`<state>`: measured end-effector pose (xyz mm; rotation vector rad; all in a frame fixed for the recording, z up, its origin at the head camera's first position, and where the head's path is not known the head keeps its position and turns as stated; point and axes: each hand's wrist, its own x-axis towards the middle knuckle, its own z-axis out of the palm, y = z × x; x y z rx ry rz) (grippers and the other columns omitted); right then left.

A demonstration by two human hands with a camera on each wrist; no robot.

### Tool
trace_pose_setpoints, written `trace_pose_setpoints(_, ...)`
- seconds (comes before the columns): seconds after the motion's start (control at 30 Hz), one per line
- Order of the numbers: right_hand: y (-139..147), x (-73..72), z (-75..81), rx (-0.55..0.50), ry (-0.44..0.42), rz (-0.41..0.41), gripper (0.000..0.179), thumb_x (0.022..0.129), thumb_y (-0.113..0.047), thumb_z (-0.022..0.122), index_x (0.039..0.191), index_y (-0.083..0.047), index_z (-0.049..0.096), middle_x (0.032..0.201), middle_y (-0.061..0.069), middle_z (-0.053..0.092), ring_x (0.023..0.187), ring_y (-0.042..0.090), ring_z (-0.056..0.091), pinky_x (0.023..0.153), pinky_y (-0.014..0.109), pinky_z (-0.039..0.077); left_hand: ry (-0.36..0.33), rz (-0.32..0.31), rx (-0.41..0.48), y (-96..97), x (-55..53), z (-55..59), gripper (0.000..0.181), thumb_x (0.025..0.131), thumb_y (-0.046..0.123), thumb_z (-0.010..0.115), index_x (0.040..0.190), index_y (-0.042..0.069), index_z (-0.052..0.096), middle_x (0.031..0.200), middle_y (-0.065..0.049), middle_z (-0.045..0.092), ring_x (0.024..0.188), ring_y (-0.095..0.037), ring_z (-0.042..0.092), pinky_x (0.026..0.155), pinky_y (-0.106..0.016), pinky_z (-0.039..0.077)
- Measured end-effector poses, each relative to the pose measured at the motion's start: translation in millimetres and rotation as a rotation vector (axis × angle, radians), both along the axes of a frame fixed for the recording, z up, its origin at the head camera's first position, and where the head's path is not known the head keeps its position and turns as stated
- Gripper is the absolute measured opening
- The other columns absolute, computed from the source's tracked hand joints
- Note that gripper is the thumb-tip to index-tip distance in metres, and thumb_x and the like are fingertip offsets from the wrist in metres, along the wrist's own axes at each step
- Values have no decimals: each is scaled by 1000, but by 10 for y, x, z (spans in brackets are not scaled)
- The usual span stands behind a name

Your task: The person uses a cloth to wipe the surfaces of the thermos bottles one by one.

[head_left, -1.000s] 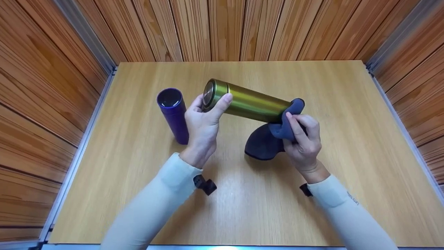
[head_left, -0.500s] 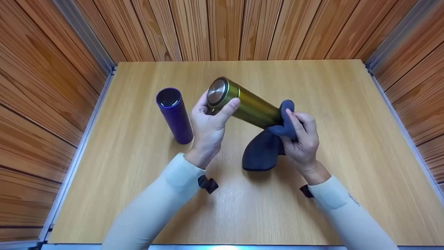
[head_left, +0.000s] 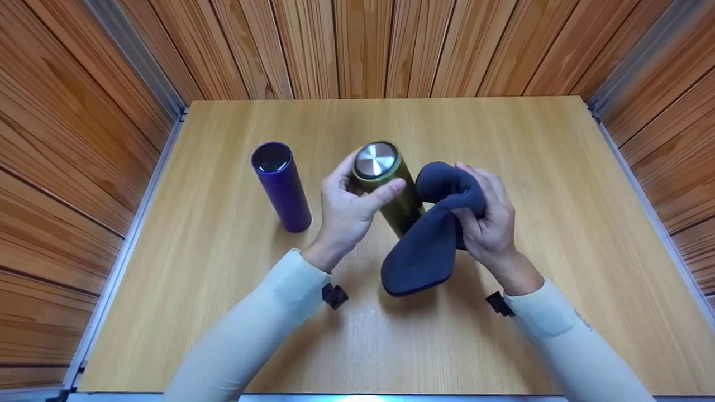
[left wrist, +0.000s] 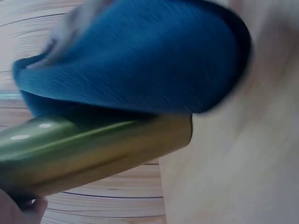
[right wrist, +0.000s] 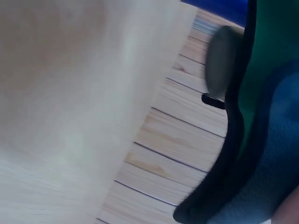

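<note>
A gold-green metal flask with a silver lid is held above the table, nearly upright, lid towards the camera. My left hand grips it round the upper end, thumb across the front. My right hand holds a dark blue cloth against the flask's right side; the cloth hangs down below the hand. In the left wrist view the flask lies under the blue cloth. The right wrist view shows the cloth close up and blurred.
A purple flask stands upright on the wooden table, just left of my left hand. Wooden slat walls with metal rails enclose the table on three sides. Bare tabletop lies to the right and at the front.
My left hand has tipped the gold flask from lying sideways to nearly upright, lid turned towards the camera. The right hand with the cloth has slid along the flask to its right side.
</note>
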<state>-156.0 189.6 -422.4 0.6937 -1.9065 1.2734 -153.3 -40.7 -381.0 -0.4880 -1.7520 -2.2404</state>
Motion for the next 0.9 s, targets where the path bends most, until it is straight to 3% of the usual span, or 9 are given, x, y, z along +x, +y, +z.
trace_pose_setpoints(0.13,-25,20,171,13,-22,49,66,96,-49,64,128,9,64,126,24,64,116,23,60,106,32,47,92,3,-134,37,12,-23,61,78,9,90,132,0,63,122,-10,69,110,-21,66,93,-39,56)
trace_pose_setpoints(0.27,-56,57,382,73,-35,89,67,97,-52,61,131,7,63,131,21,64,120,25,59,107,33,46,152,45,-245,64,26,-41,64,74,16,94,129,2,66,123,-7,68,113,-16,65,98,-37,55)
trace_pose_setpoints(0.5,-141,107,710,282,-77,113,58,97,-47,63,138,-6,63,134,11,65,121,29,57,104,41,45,204,105,-446,73,54,-60,61,77,16,92,130,1,66,124,-8,67,115,-13,63,102,-29,51)
trace_pose_setpoints(0.7,-234,180,862,541,-206,53,62,95,-28,74,151,-15,51,131,17,62,114,30,57,88,48,51,262,151,-578,104,85,-48,52,82,14,87,128,1,67,123,-9,68,114,-16,64,104,-26,48)
trace_pose_setpoints(0.9,-330,263,930,691,-383,26,72,100,-46,65,157,-8,41,133,20,59,108,32,57,85,49,51,338,192,-671,153,103,-57,40,88,12,80,124,1,68,117,-9,70,106,-18,66,97,-25,52)
